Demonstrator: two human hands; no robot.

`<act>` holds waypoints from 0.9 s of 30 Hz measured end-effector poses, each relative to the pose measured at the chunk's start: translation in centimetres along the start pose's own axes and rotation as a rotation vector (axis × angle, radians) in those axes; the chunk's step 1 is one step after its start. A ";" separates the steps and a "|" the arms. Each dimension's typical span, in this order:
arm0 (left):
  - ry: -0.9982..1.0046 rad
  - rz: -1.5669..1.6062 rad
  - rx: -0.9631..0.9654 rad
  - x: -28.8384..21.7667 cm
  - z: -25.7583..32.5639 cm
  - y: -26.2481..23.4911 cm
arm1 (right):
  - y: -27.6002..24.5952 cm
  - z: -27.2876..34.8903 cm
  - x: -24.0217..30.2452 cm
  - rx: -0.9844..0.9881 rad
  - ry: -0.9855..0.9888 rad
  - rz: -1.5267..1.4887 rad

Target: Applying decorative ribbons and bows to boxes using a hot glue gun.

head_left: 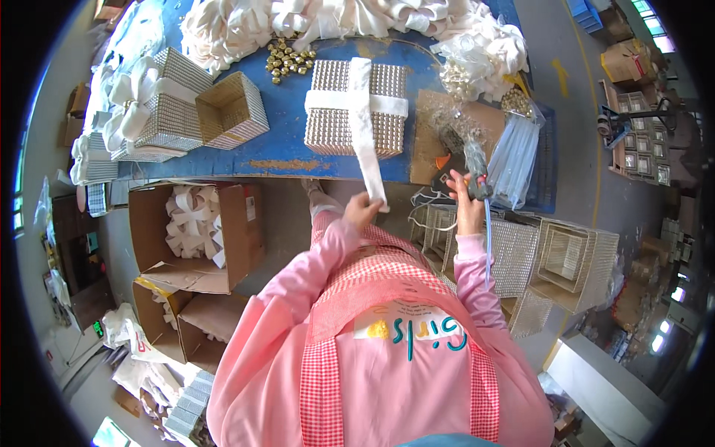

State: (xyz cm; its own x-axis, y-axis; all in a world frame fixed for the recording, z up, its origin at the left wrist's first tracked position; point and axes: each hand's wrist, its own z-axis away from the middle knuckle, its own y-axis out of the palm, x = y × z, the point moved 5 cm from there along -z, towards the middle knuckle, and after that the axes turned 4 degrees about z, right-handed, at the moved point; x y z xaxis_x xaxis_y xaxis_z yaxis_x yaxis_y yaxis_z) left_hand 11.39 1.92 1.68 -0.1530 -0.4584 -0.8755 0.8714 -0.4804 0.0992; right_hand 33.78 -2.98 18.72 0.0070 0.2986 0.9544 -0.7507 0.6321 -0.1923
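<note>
A box (320, 138) covered in rows of pearly beads stands on the blue table before me. Two white ribbon strips (360, 97) cross over its top. One strip runs down past the table edge, and my left hand (362, 210) pinches it near its loose end. My right hand (466, 200) is wrapped round a glue gun (477, 186), its nozzle pointing away from me over a brown cardboard sheet (426, 153). A pale glue stick (488, 246) trails from the gun's back end.
Gold bells (287, 61) lie behind the box, near heaped white ribbons (223, 33). At left stand an open beaded box (234, 112) and bow-topped ones (167, 112). Bagged glue sticks (514, 160) lie at right. Cartons (237, 238) and beaded boxes (573, 261) stand below the table.
</note>
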 end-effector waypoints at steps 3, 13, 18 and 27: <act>0.082 0.116 0.000 -6.0 6.7 -1.6 | -0.6 0.5 -0.7 0.013 0.024 -0.031; 0.281 -0.150 0.061 -21.5 16.7 -6.3 | 3.3 -0.5 0.8 0.114 -0.007 -0.133; 0.310 -0.097 0.338 -29.8 16.4 -5.8 | 3.6 -1.2 3.4 0.168 -0.087 -0.172; 1.121 -0.997 0.254 -39.7 13.9 -1.7 | 1.8 -1.0 6.4 0.144 -0.206 -0.118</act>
State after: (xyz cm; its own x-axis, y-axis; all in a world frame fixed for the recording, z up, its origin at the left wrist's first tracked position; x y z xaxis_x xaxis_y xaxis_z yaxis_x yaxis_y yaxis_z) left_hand 9.48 10.53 42.84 -0.0881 0.8518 -0.5165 0.5106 -0.4066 -0.7576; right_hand 33.16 0.75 24.22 -0.0232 0.0677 0.9974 -0.8390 0.5411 -0.0563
